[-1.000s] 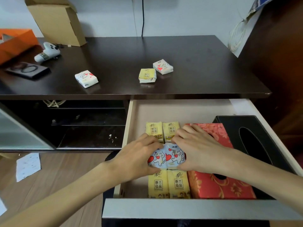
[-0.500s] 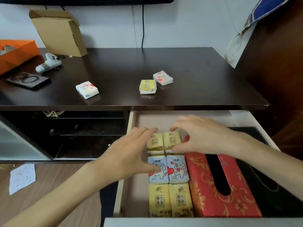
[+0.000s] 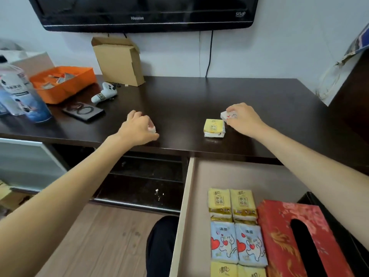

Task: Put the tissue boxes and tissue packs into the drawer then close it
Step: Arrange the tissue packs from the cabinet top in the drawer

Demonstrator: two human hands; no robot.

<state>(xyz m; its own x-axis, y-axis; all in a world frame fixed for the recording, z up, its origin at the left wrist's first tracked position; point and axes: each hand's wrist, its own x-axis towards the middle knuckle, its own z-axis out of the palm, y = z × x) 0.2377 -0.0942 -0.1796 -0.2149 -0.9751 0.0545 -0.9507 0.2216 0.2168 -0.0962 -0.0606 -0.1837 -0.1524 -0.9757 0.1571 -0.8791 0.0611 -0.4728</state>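
On the dark tabletop [image 3: 189,100] my left hand [image 3: 137,127] closes over a white tissue pack [image 3: 152,128], mostly hidden under the fingers. My right hand [image 3: 242,118] grips a white pack with red hearts [image 3: 227,115] that still rests on the table. A yellow tissue pack [image 3: 214,127] lies free between the hands, close to the right one. Below, the open drawer [image 3: 185,212] holds rows of yellow packs [image 3: 231,203] and heart-print packs [image 3: 237,242], a red tissue box [image 3: 295,238] beside them, and a black tissue box [image 3: 315,200] at the far right.
At the back left stand an orange tray [image 3: 63,82], a cardboard box [image 3: 119,60], a white game controller [image 3: 103,94], a dark phone-like slab [image 3: 83,111] and a plastic bottle [image 3: 22,94]. A television [image 3: 143,13] hangs above. Open shelves sit left of the drawer.
Both hands left the drawer and reached up onto the tabletop, the left closing on the white pack, the right on the heart-print pack. The view tilted upward.
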